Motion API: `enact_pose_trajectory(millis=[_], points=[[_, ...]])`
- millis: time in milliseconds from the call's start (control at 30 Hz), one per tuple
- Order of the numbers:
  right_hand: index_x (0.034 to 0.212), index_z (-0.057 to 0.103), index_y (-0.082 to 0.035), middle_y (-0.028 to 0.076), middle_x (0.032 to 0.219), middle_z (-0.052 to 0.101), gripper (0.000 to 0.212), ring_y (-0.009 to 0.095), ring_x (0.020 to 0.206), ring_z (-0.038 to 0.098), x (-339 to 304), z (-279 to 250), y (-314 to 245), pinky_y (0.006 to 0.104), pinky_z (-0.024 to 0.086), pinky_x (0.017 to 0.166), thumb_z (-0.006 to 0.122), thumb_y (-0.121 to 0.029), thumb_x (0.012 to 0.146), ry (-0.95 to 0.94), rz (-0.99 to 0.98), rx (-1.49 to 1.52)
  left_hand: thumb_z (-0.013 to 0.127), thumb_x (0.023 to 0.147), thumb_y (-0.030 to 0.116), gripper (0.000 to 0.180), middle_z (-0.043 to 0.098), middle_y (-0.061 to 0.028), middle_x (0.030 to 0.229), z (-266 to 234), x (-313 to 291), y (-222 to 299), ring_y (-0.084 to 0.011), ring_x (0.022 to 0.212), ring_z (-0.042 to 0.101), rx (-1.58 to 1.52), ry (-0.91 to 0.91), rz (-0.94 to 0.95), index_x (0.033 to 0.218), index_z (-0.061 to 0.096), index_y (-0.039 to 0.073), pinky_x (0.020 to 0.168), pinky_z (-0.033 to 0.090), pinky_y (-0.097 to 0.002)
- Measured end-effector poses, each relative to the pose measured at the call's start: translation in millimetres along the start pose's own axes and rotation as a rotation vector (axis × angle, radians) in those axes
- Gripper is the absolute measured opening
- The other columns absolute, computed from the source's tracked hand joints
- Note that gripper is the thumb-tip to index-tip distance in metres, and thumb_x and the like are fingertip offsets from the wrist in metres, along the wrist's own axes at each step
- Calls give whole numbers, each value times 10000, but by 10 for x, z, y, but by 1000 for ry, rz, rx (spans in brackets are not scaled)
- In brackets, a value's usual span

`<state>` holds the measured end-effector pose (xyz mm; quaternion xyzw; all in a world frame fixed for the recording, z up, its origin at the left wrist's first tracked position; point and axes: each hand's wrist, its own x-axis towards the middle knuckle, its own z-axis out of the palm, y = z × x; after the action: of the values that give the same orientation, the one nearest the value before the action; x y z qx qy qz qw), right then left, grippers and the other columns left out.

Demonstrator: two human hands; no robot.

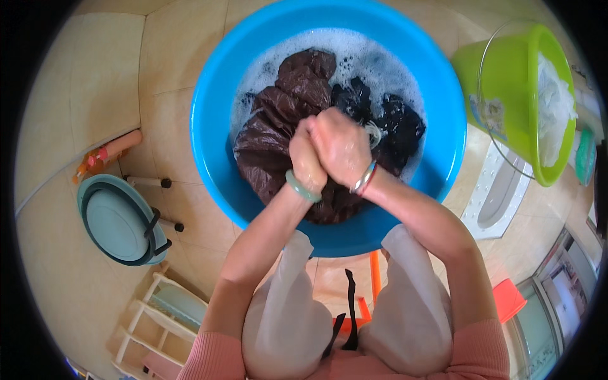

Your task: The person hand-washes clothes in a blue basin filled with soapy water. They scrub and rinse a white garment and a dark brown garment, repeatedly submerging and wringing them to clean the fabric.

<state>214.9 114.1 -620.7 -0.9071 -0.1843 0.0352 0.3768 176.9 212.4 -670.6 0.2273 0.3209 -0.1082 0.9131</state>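
Observation:
A large blue basin [212,149] holds soapy water with white foam [288,50]. A wet, shiny dark brown garment [269,136] lies bunched in its left and middle part. Black wet cloth [399,130] floats to the right, with a pale cord-like bit beside my right hand. My left hand [306,161], below a green bangle, and my right hand [342,145], below a silvery bangle and a red band, are pressed together over the brown garment. Both are closed, with bunched brown fabric against them; their fingertips are mostly hidden.
A green bucket [510,95] with white cloth stands at the right, near a white squat toilet [500,196]. Folded grey-green basins [120,221] lean on the left, above a cream rack [152,316]. Orange stool legs [375,278] show between my knees.

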Motion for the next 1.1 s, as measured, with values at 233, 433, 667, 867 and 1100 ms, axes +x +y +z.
enact_pose_trajectory(millis=[233,433,667,867,1100], points=[[788,608,-65,149,697,631,183,374,646,625,244,62,577,465,521,566,527,-195,887,-114,169,-204,590,922,258,167,564,11,855,520,-140,30,-124,837,547,181,460,-90,886,598,96,791,468,-280],[1043,634,-46,148,971,664,424,233,825,613,100,-257,985,340,459,800,444,-423,1010,-8,395,710,535,964,362,287,635,-68,869,559,-10,356,-218,834,610,21,234,-240,799,516,128,836,505,-347],[788,601,-83,55,769,520,145,242,671,574,-190,-320,-473,351,477,514,670,-208,761,62,-303,63,506,984,394,338,567,-15,736,137,332,372,-186,694,560,12,100,-209,743,553,161,707,457,-301],[631,588,-44,193,659,629,378,370,591,626,257,0,622,447,500,497,517,-237,948,47,93,-84,489,975,261,315,604,-25,1122,701,-121,-44,-146,1052,545,313,452,-29,1176,587,38,956,413,-301],[788,573,-70,148,753,566,72,327,671,619,-80,-184,-464,420,500,545,602,-128,819,-3,-191,63,507,968,292,312,452,37,635,108,285,279,-134,639,442,109,152,-169,685,470,166,623,376,-293]])
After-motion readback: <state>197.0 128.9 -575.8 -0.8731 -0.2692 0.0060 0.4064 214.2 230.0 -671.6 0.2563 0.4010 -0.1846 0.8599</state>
